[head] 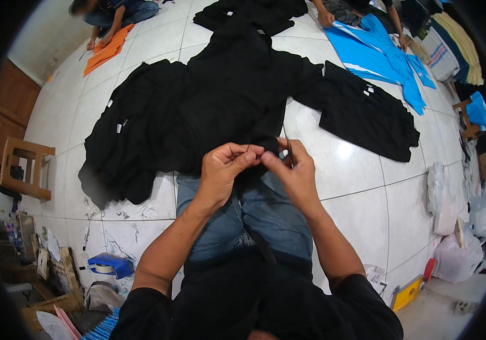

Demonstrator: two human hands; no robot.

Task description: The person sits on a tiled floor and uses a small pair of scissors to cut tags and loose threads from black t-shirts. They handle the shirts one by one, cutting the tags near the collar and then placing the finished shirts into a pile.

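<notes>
A black fabric garment (234,93) lies spread over the floor before me and across my lap. My left hand (226,170) pinches its edge between thumb and index finger. Close beside it, my right hand (292,168) has its thumb near the same bit of cloth, with a slim dark metal tool (289,151), possibly thread snips, held among the fingers. The tool's blades are mostly hidden. A pile of black garments (128,127) with small white labels is at the left, and another folded black garment (366,110) lies at the right.
Two people sit farther off, one with orange cloth (108,50), the other handling a blue garment (366,55). A brown plastic stool (28,168) stands left. Thread scraps and a blue tape dispenser (113,265) lie on the tiles. Plastic bags (457,255) are at right.
</notes>
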